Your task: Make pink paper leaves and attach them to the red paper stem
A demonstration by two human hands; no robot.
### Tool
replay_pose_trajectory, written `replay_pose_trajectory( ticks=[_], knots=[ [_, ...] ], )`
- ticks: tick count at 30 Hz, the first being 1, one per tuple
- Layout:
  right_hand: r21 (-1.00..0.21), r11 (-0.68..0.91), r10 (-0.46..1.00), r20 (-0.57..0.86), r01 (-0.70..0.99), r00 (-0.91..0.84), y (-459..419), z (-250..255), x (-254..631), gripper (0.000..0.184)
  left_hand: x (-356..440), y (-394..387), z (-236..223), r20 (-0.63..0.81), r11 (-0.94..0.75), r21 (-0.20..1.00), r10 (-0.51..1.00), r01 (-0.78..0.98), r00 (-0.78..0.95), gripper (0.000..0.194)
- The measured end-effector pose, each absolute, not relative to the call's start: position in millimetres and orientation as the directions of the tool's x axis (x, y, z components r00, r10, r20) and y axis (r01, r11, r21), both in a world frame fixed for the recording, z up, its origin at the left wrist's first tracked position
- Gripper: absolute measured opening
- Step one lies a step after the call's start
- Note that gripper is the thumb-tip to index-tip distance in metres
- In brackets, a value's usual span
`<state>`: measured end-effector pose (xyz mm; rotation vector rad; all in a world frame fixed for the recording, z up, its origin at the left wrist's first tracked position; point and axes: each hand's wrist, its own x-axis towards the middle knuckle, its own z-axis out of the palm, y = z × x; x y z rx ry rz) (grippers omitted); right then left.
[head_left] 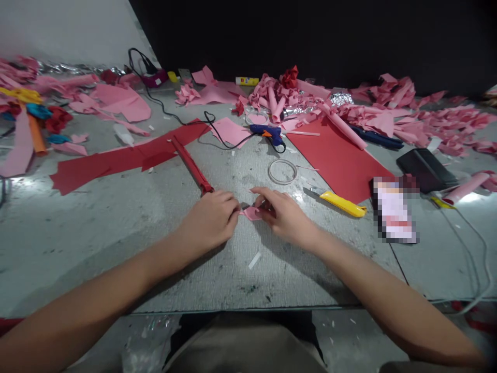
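A small folded piece of pink paper (252, 213) is stretched between my two hands, low over the table. My left hand (215, 215) is closed, pinching the paper's thin left end. The right end sits between the thumb and fingers of my right hand (285, 215), with the index finger raised. Just beyond my left knuckles lies a rolled red paper stick (192, 165), its near end close to or touching them. A yellow utility knife (344, 203), blade out, lies right of my right hand. Beyond the hands rests a ring of clear tape or tubing (282, 172).
A blue glue gun (267, 133) with a black cord lies farther back. Red paper sheets lie left (124, 158) and right (337, 155). At right are a pixelated phone (395, 210) and a black box (426, 170). Crumpled pink paper (396, 90) lines the back.
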<state>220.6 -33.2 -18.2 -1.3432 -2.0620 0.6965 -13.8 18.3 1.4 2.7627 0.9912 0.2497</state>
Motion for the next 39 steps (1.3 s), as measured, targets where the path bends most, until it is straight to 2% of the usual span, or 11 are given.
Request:
replay_pose_trajectory(
  ticks=[6, 16, 20, 23, 27, 32, 35, 39],
  knots=[
    [-0.691, 0.354, 0.93, 0.187, 0.63, -0.317, -31, -19, 222, 0.058, -15, 10, 3, 0.134, -0.787, 0.042, 0.615, 0.615, 0.777, 0.023],
    [-0.706, 0.411, 0.907, 0.255, 0.577, -0.334, -40, -11, 209, 0.052, -14, 7, -3, 0.169, -0.809, -0.06, 0.569, 0.585, 0.805, 0.027],
    [-0.691, 0.386, 0.92, 0.242, 0.611, -0.308, -38, -13, 203, 0.05, -10, 1, 0, 0.218, -0.816, -0.039, 0.556, 0.576, 0.802, 0.025],
    [-0.747, 0.382, 0.922, 0.263, 0.545, -0.286, -36, -16, 203, 0.051, -9, -3, 4, 0.252, -0.816, -0.015, 0.556, 0.577, 0.792, 0.024],
    [-0.819, 0.338, 0.932, 0.222, 0.463, -0.287, -38, -12, 205, 0.056, -10, -3, 7, 0.269, -0.816, 0.063, 0.568, 0.575, 0.778, 0.017],
    [-0.761, 0.398, 0.909, 0.251, 0.513, -0.332, -43, -4, 206, 0.066, -13, 2, 6, 0.261, -0.811, 0.149, 0.584, 0.565, 0.769, 0.018],
    [-0.721, 0.428, 0.897, 0.268, 0.545, -0.351, -43, -3, 207, 0.065, -14, 5, 5, 0.258, -0.843, 0.151, 0.538, 0.517, 0.803, 0.024],
    [-0.737, 0.424, 0.899, 0.268, 0.527, -0.347, -44, -4, 209, 0.065, -13, 4, 5, 0.261, -0.861, 0.128, 0.509, 0.493, 0.821, 0.028]
  ],
)
